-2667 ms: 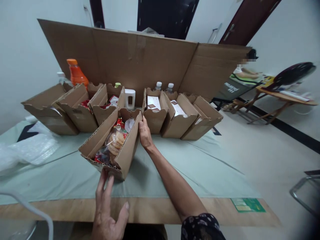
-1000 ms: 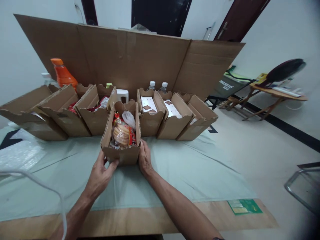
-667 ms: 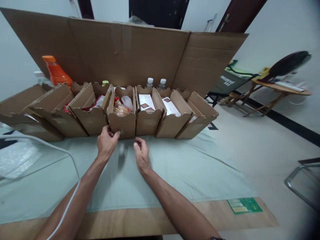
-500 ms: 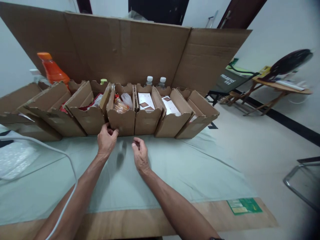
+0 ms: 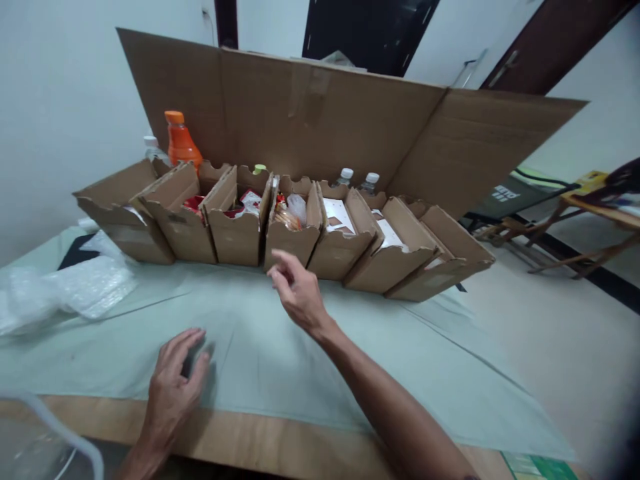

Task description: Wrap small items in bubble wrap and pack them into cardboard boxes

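Observation:
Over the front part of the pale green cloth my left hand is held low, thumb and fingers apart, with nothing in it. My right hand is raised in front of the middle cardboard bin, its fingers loosely bent and parted, holding nothing. That bin has a packet of sausage-like sticks and a clear plastic bag in it. To its left, one bin contains red and white packets. The bin to its right holds a white card with brown patches.
More cardboard bins stand in the row, before a tall cardboard screen. An orange bottle and clear bottles rise behind them. Bubble wrap lies at left. A thick pale cable crosses the lower left corner.
My left hand has left the bins' front and come back toward the table's near edge, opening. My right hand has risen toward the middle bin. The view has turned left.

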`<state>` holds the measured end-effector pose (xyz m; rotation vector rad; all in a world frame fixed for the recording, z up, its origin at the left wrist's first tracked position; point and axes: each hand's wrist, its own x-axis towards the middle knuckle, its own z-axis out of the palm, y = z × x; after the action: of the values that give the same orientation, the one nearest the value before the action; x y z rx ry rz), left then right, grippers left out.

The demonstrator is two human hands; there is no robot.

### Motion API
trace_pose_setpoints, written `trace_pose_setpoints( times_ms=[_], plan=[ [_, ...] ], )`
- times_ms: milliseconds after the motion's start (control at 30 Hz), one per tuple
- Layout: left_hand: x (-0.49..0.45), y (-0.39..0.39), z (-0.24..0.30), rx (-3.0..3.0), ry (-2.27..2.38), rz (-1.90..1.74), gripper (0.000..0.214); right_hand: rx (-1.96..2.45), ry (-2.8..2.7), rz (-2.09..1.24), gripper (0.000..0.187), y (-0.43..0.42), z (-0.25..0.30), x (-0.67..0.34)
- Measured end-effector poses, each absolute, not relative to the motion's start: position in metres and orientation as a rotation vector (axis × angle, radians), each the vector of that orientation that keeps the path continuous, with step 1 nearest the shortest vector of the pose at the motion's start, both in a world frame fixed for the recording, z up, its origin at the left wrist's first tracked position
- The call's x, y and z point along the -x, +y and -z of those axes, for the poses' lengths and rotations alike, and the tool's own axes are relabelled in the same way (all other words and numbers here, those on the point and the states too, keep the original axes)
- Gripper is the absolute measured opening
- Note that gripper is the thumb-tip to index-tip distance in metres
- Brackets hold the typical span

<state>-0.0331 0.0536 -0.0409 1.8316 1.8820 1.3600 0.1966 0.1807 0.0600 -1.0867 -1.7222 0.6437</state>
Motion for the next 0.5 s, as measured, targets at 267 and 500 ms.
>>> trace_pose_setpoints(
  times_ms=[267, 500],
  plan=[
    [0.032, 0.057, 0.046, -1.847, 1.854, -1.517, 0.023, 1.589, -2.035, -0.224, 0.026, 0.271, -0.13, -0.117],
    [0.036, 0.044, 0.044, -1.029, 1.722, -1.711, 0.054, 1.393, -2.095, -0.227, 0.019, 0.181, -0.108, -0.132]
  ],
)
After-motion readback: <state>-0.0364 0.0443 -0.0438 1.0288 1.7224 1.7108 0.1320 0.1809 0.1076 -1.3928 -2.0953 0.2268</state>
